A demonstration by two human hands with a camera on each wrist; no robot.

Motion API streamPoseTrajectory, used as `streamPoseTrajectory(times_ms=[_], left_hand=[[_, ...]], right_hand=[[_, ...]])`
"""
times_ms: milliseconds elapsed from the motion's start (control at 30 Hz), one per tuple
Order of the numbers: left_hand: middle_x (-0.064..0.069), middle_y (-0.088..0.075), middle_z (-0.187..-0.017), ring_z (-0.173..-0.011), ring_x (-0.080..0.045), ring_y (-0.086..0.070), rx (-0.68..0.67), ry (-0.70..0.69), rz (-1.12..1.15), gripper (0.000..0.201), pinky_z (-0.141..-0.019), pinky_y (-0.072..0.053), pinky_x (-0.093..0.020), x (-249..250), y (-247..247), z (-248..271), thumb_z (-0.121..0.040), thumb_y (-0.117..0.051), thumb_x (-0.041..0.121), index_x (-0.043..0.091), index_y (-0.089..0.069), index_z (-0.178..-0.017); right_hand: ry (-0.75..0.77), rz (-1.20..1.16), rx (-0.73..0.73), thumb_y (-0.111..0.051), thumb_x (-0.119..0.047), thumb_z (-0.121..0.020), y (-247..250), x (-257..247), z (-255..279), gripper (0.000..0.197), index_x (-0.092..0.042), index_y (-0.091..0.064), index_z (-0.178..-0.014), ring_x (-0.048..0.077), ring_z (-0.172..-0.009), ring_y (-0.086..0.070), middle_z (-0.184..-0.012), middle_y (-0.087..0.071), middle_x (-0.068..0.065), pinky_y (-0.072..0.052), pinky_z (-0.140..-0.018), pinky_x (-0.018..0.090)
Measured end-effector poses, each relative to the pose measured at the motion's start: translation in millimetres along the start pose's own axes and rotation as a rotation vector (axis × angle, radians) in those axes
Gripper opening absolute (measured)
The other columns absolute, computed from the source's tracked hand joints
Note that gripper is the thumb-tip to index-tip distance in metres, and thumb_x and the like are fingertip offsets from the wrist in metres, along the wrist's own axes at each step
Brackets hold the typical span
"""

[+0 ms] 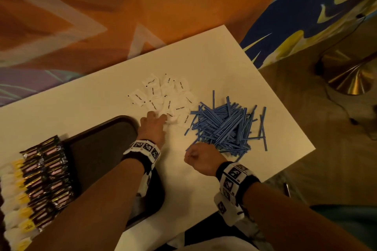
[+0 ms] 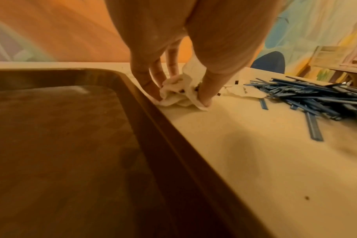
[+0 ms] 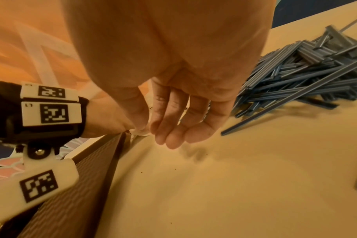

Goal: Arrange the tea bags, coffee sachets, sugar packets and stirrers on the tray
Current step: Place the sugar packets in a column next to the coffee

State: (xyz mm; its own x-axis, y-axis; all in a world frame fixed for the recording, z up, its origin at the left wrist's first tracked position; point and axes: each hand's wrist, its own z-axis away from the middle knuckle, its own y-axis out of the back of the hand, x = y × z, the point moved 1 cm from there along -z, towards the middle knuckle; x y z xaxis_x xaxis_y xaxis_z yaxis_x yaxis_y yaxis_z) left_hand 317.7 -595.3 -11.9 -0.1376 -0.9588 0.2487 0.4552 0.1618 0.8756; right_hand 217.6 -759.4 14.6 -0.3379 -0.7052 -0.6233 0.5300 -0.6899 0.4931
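White sugar packets (image 1: 167,96) lie in a loose pile on the white table (image 1: 204,63). My left hand (image 1: 157,120) reaches to the pile's near edge, just past the corner of the dark brown tray (image 1: 98,149). Its fingertips (image 2: 206,99) pinch a bunch of crumpled packets (image 2: 179,95) beside the tray rim (image 2: 153,120). Blue stirrers (image 1: 226,126) are heaped to the right of the packets. My right hand (image 1: 195,159) hovers at the heap's near edge, its fingers (image 3: 169,136) loosely curled and holding nothing. Dark coffee sachets (image 1: 47,175) and white tea bags (image 1: 14,199) with yellow tags lie in rows on the tray's left side.
The table's right edge (image 1: 285,104) runs close behind the stirrers. A gold lamp base (image 1: 350,75) with a cable stands on the floor to the right. The tray's middle shows its bare brown bottom (image 2: 61,136).
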Motion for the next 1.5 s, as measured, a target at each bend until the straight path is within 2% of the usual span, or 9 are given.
streamPoseTrajectory(times_ms=[367,500,600,767,867,933,1100,1300,1500], left_hand=[[-0.012,-0.061,-0.117,-0.110,-0.029,-0.056,0.252,0.123,0.402,0.030,-0.087,-0.044,-0.032,-8,47,12,-0.096,-0.050,0.009,0.014,-0.055,-0.125],[-0.015,-0.053,-0.130,-0.121,-0.031,-0.049,0.202,0.147,0.436,0.036,-0.095,-0.038,-0.033,-14,63,20,-0.097,-0.053,0.016,0.006,-0.050,-0.131],[-0.013,-0.052,-0.126,-0.118,-0.029,-0.049,0.068,0.067,0.387,0.039,-0.094,-0.036,-0.031,-16,66,34,-0.093,-0.057,0.022,0.005,-0.052,-0.128],[-0.005,-0.064,-0.095,-0.091,-0.024,-0.061,0.053,-0.070,0.493,0.010,-0.075,-0.045,-0.029,-20,77,73,-0.089,-0.058,0.011,0.013,-0.058,-0.099],[-0.001,-0.060,-0.092,-0.083,-0.025,-0.062,0.137,-0.010,0.760,0.031,-0.068,-0.051,-0.034,-28,83,93,-0.086,-0.060,0.005,0.019,-0.041,-0.107],[-0.007,-0.061,-0.101,-0.088,-0.027,-0.064,0.200,0.033,0.952,0.047,-0.074,-0.055,-0.038,-37,83,106,-0.082,-0.069,0.005,0.019,-0.036,-0.112],[-0.006,-0.062,-0.111,-0.096,-0.018,-0.064,0.480,0.307,1.414,0.058,-0.077,-0.056,-0.034,-54,73,132,-0.069,-0.081,0.003,0.027,-0.049,-0.112],[-0.020,-0.052,-0.137,-0.127,-0.036,-0.050,0.184,0.337,2.378,0.071,-0.110,-0.033,-0.053,-72,57,156,-0.074,-0.071,0.008,0.015,-0.046,-0.140],[-0.018,-0.055,-0.133,-0.124,-0.033,-0.051,0.171,0.347,2.387,0.035,-0.107,-0.037,-0.047,-104,66,178,-0.102,-0.039,0.026,0.018,-0.054,-0.132]], right_hand=[[0.022,-0.171,0.015,-0.061,-0.019,-0.090,13,-21,-10,0.010,-0.013,-0.070,-0.092,0.012,-0.087,-0.062,-0.091,-0.067,-0.004,-0.050,-0.083,0.025],[0.109,-0.244,0.279,-0.065,-0.019,-0.089,29,-43,-21,0.010,-0.014,-0.066,-0.098,0.004,-0.082,-0.058,-0.095,-0.065,-0.006,-0.047,-0.077,0.019],[0.317,-0.245,0.425,-0.067,-0.025,-0.088,41,-67,-27,0.033,-0.021,-0.057,-0.118,0.007,-0.102,-0.052,-0.120,-0.054,-0.006,-0.043,-0.086,0.023],[0.330,-0.065,0.042,-0.059,-0.042,-0.092,33,-111,-33,0.040,-0.018,-0.054,-0.123,0.015,-0.109,-0.054,-0.120,-0.058,-0.001,-0.042,-0.086,0.028],[0.292,-0.076,-0.004,-0.053,-0.062,-0.083,18,-123,-32,0.065,-0.014,-0.050,-0.126,0.026,-0.110,-0.056,-0.122,-0.061,0.008,-0.045,-0.090,0.035],[0.288,-0.151,-0.010,-0.053,-0.053,-0.088,7,-133,-32,0.053,-0.015,-0.053,-0.124,0.023,-0.110,-0.057,-0.121,-0.063,0.005,-0.045,-0.091,0.034],[0.211,-0.384,-0.013,-0.047,-0.068,-0.067,-28,-162,-32,0.078,-0.021,-0.053,-0.130,0.023,-0.116,-0.058,-0.127,-0.062,0.003,-0.046,-0.100,0.048],[0.198,-0.493,-0.055,-0.050,-0.027,-0.097,-66,-197,-18,0.030,-0.015,-0.056,-0.124,0.024,-0.110,-0.062,-0.119,-0.065,0.007,-0.048,-0.100,0.046],[0.375,0.068,-0.153,-0.042,-0.034,-0.100,-88,-217,-10,0.033,-0.017,-0.055,-0.125,0.020,-0.105,-0.058,-0.115,-0.061,0.004,-0.046,-0.093,0.036]])
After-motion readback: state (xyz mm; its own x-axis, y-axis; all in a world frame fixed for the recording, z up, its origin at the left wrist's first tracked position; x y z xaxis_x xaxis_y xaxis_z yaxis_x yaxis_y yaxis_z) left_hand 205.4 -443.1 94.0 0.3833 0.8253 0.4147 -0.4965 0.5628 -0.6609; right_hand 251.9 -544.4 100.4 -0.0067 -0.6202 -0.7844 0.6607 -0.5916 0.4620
